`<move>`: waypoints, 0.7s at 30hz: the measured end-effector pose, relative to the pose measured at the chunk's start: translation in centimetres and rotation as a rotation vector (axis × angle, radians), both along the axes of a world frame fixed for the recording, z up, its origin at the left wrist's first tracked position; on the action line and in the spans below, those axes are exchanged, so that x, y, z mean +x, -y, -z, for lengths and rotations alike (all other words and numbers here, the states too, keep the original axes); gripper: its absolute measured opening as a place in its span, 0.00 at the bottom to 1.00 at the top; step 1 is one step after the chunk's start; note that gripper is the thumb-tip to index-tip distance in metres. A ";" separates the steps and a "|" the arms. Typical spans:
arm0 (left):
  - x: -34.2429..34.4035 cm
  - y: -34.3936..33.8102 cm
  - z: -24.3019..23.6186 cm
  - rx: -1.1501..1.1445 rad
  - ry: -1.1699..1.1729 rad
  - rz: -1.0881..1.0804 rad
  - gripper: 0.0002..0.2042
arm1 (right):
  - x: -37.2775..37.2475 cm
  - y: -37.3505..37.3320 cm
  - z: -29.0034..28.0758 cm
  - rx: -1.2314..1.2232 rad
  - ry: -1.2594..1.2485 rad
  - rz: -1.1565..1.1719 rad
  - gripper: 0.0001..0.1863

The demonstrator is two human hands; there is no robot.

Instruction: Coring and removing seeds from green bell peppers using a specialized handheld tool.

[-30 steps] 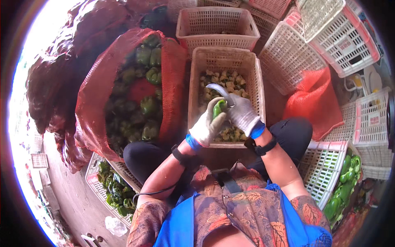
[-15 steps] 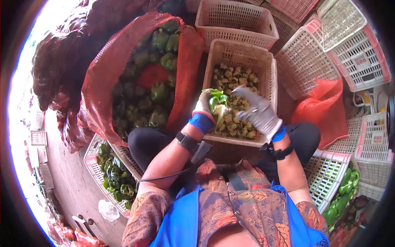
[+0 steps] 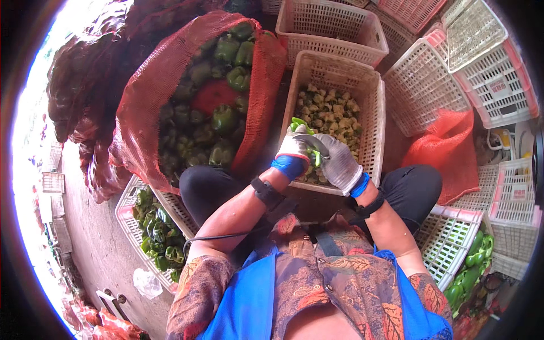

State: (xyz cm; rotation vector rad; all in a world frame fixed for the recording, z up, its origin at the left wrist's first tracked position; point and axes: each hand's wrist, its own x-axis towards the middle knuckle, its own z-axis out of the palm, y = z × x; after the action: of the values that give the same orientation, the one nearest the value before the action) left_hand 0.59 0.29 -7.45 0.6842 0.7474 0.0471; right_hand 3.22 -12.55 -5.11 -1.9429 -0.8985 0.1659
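Note:
My gloved left hand is closed round a cut green pepper, with green flesh showing above and beside the fingers. My gloved right hand grips a curved knife, its blade against the pepper. Both hands are over a plastic crate that holds many pale, chopped pepper cores. To the left stands an open red mesh sack full of whole green peppers.
Cut peppers fill crates at lower left and lower right. Other crates are stacked behind and at right. A red sack lies by my right knee, dark bulging sacks at upper left, a plastic bag on the floor.
My right hand, apart from the pepper half a second ago, has moved down and left against it with the knife. My left hand keeps its hold. The whole view has shifted somewhat.

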 end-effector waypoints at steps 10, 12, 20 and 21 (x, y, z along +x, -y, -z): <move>-4.4 -3.2 -3.3 -0.026 0.259 0.075 0.14 | 1.1 1.5 -3.8 0.244 -0.335 -0.091 0.04; -6.9 -7.5 -5.5 -0.398 0.217 -0.006 0.16 | 3.1 1.7 -3.3 0.426 -0.611 0.175 0.06; -20.8 -19.0 -9.8 0.157 0.420 -0.552 0.23 | 2.7 -0.2 -3.1 -0.199 -0.409 -0.015 0.28; -23.7 -22.8 -7.9 0.403 0.399 -0.622 0.25 | 3.6 2.4 -1.2 -0.127 -0.378 -0.005 0.27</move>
State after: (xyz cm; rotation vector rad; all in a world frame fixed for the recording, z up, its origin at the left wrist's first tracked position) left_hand -23.10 23.06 0.41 0.7684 0.5409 0.8978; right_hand 6.83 -14.94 -3.95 -1.9365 -0.6541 0.5844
